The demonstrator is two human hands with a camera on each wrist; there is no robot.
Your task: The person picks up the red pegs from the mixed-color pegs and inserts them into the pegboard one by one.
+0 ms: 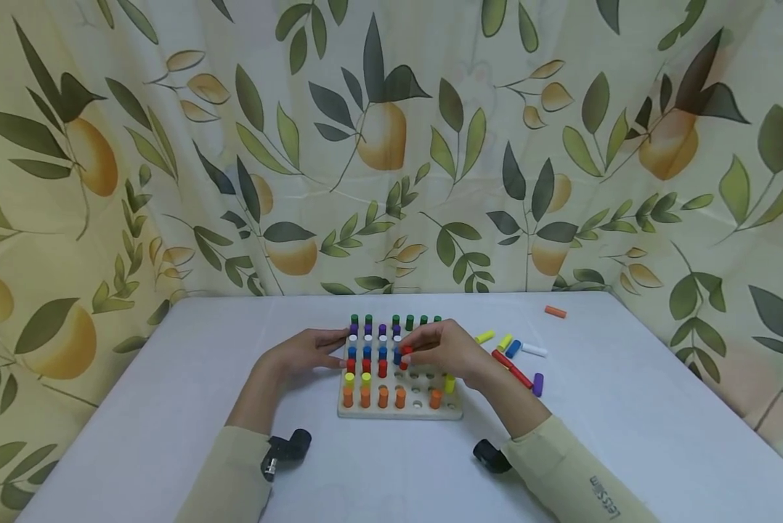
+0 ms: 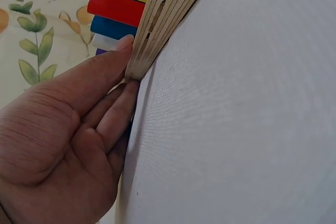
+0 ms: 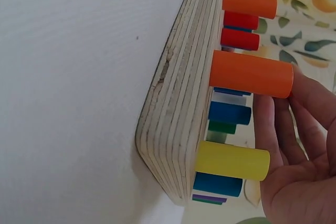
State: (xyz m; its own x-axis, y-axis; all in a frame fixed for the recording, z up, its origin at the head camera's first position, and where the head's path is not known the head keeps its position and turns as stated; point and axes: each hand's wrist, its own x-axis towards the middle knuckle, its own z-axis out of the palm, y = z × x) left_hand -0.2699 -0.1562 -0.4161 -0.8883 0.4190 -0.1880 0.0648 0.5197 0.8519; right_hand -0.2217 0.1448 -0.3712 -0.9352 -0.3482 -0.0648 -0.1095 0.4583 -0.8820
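Note:
A pale wooden pegboard lies on the white table, with rows of green, purple, white, blue, red, yellow and orange pegs standing in it. My left hand holds the board's left edge, its thumb by the upper rim and its fingers low against the side. Over the red row, my right hand pinches a red peg between thumb and fingers. Whether the peg's lower end is in a hole cannot be told. Near the front right corner stand an orange peg and a yellow peg. My right hand hides part of the back rows.
Right of the board lie loose pegs: yellow, blue, white, red and purple. An orange peg lies farther back. A fruit-patterned curtain hangs behind the table.

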